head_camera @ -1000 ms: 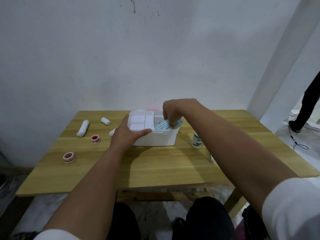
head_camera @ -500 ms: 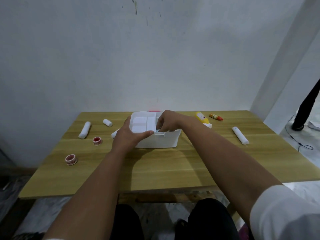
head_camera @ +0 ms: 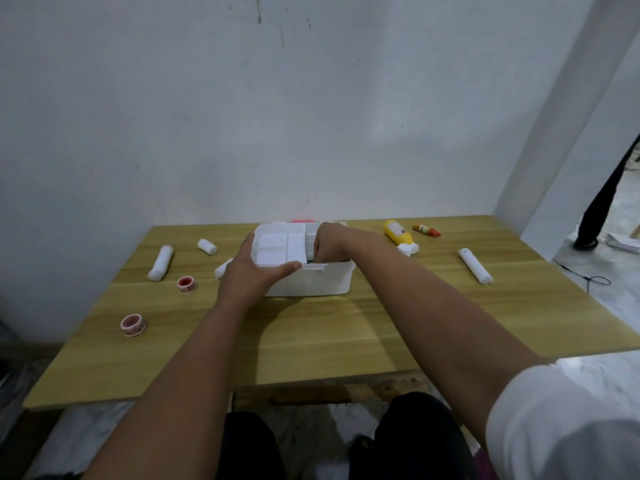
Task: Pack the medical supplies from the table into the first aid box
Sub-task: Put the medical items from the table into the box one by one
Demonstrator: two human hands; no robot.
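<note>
Gripping the near left corner of the white first aid box [head_camera: 311, 282], the left hand [head_camera: 254, 275] has its thumb laid along the front rim and its fingers wrapped round the left wall. The box sits at the centre of the wooden table [head_camera: 311, 341], its lid off and a divided white tray showing in its left half. The right hand [head_camera: 330, 245] is curled down into the right half of the box, fingers bent closed and their tips hidden inside (whether they pinch anything cannot be told, though a sliver of something dark teal shows at the rim just under them).

Left of the box lie a long gauze roll [head_camera: 160, 263], a short gauze roll [head_camera: 207, 246] and a third roll [head_camera: 222, 268] partly hidden behind the left wrist. Two red-and-white tape rolls rest nearer the lower left: one [head_camera: 187, 284] close to the long roll, the other [head_camera: 133, 324] nearer the table's front edge.

Right of the box are a yellow bottle [head_camera: 398, 233] lying on its side, a white wad [head_camera: 408, 250] touching its near end, a small orange tube [head_camera: 426, 230] and, well apart, another long white roll [head_camera: 475, 270]. A dark-clothed leg [head_camera: 599, 206] stands at the right edge of the frame.
</note>
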